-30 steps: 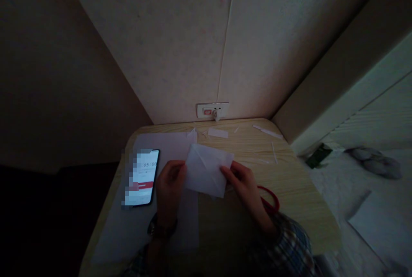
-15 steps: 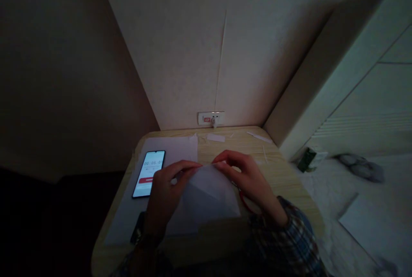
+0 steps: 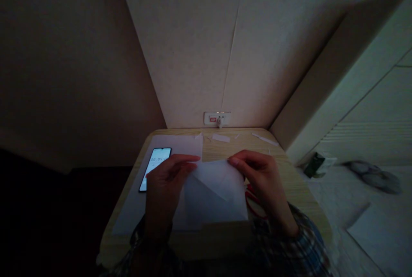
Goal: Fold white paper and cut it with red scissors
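A creased white sheet of paper (image 3: 214, 195) is held up over the table between my two hands. My left hand (image 3: 169, 178) pinches its upper left corner between thumb and fingers. At the upper right corner, my right hand (image 3: 257, 172) grips the edge with thumb and forefinger. A diagonal crease runs across the paper's face. Red-handled scissors (image 3: 255, 204) lie on the table beneath my right hand, their blades hidden. Partly behind my left hand is a phone (image 3: 157, 161) with a lit timer screen.
The phone rests on a larger white sheet (image 3: 128, 212) on the wooden table (image 3: 305, 208). Paper scraps (image 3: 221, 138) lie along the back edge, below a wall socket (image 3: 217, 118) with a plug. A dark green and white box (image 3: 317, 165) stands off to the right on a pale surface.
My hands have moved apart along the paper's top edge, my right hand going right to the corner. The paper is now stretched wider. The whole view has shifted slightly.
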{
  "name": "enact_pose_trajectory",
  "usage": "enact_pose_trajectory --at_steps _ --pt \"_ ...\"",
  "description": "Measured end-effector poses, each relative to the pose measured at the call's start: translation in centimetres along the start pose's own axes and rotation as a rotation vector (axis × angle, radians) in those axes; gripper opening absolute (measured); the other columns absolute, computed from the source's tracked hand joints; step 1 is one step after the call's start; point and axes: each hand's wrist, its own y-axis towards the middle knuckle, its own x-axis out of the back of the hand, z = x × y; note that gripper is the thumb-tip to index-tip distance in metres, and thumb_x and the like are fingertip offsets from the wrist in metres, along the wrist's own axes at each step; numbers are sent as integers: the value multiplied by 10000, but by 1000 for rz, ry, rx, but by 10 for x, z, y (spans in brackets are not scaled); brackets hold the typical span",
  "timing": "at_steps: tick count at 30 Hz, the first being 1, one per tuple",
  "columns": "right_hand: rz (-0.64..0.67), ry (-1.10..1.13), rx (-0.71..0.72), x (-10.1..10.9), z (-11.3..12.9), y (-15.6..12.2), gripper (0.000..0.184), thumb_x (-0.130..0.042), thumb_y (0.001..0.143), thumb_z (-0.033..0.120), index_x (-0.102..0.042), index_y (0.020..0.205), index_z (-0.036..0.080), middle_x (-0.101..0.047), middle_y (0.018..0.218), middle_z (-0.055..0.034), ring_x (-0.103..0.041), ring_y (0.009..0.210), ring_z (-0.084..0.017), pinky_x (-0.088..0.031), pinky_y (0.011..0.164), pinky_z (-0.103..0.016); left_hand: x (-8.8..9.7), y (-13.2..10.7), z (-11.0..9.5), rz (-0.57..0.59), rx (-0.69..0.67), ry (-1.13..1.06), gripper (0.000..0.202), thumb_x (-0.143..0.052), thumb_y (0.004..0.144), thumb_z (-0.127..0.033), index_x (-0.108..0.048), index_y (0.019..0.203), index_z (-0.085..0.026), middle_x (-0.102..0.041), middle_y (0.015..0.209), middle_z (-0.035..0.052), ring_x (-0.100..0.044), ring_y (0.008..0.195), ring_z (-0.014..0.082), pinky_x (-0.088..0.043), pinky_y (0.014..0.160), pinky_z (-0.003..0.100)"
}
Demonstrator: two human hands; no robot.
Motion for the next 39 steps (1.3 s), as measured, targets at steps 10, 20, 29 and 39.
enact_pose_trajectory --at_steps 10,20,29,39 --pt "-59 -139 77 5 -1 -4 340 -471 859 344 -608 598 176 -555 516 11 -525 521 -132 -402 499 -231 -11 -7 5 94 266 -238 153 -712 620 -256 -655 732 -168 -676 608 -11 -606 539 134 -464 478 203" --pt "232 -1021 17 71 -98 -53 128 -562 805 259 -649 851 177 -649 855 -97 -612 810 -242 -488 750 -366 -7 0 -1 -271 -21 -112 671 -731 627 -248 -491 1253 -283 -695 763 -9 -632 597 147 -509 509 222" --pt "181 -1024 -8 62 -111 -55 57 -564 750 214 -599 767 173 -633 782 -85 -605 705 -213 -487 640 -334 0 -7 -3 -274 -138 60 121 -690 688 -269 -729 803 -267 -720 864 -28 -634 886 196 -475 871 333" --pt "200 83 -174 44 -48 -49 229 -699 692 234 -577 884 209 -621 869 -30 -602 796 -179 -500 727 -318 2 -14 -12 -202 -23 -2 309 -752 599 -269 -702 903 -286 -678 1012 -24 -603 970 215 -455 902 345"
